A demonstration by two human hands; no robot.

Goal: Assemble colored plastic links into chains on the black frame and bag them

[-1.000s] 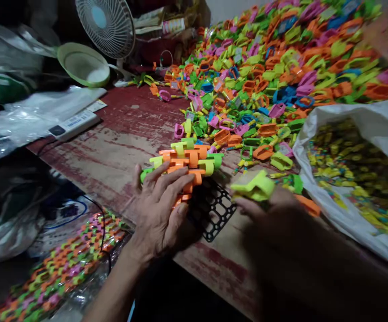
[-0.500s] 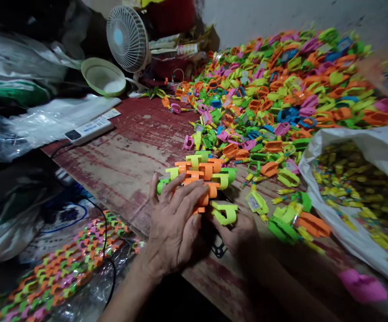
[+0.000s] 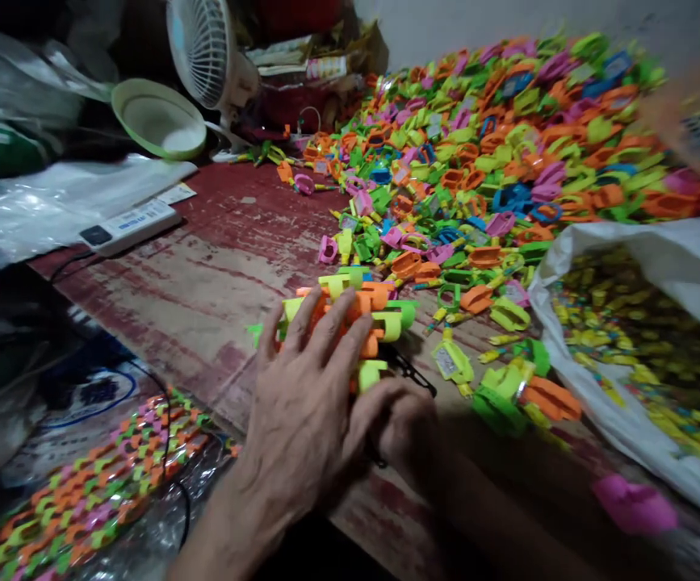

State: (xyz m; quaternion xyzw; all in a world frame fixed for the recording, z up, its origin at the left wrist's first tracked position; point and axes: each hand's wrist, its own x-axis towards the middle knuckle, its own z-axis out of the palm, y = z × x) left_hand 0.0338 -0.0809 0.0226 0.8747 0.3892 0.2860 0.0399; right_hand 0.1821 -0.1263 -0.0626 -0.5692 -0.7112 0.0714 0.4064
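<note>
We see smooth, faintly glossy plastic in the bright clips [image 3: 390, 326], a rough tabletop [image 3: 216, 262] (its red paint looks scuffed and patchy), shiny, crinkled plastic film [image 3: 77, 194] and a duller white sack [image 3: 689, 246].

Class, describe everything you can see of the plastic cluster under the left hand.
The plastic cluster packs smooth orange, yellow and green pieces tightly together. It lies over the worn table, partly hidden by the left hand spread across it. The right hand is at its near side; a black frame shows alongside.
</note>
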